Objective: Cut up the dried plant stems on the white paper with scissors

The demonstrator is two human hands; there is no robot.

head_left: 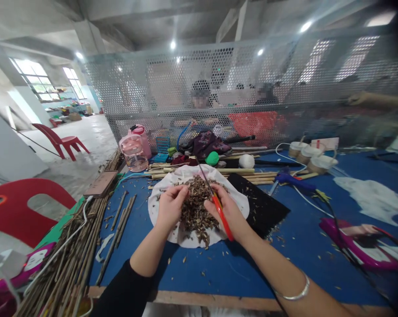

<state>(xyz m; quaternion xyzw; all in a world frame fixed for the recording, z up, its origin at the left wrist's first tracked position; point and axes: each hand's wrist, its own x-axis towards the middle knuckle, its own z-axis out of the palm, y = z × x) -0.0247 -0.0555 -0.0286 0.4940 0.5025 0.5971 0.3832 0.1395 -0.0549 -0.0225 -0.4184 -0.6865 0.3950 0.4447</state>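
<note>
A heap of dry brown plant bits (199,207), like broken leaves or bark, lies on a round white cloth (159,185) in the middle of the table. Over the heap's left side is my left hand (173,203), thumb and fingertips pinched together; whatever they hold is too small to make out. My right hand (228,210), at the heap's right side, grips red-handled scissors (222,215). Their dark, narrow blades point up and away from me, and the handle lies across the palm. Part of the heap is hidden behind both hands.
Thin sticks (83,246) are bundled at the left edge, with a phone (100,183) on top. Behind the cloth lie canes (218,171) and yarn balls (213,158). At right are a black sheet (264,207), glue gun (294,180), cups (320,163) and a purple device (360,246). A perforated screen (172,88) stands behind.
</note>
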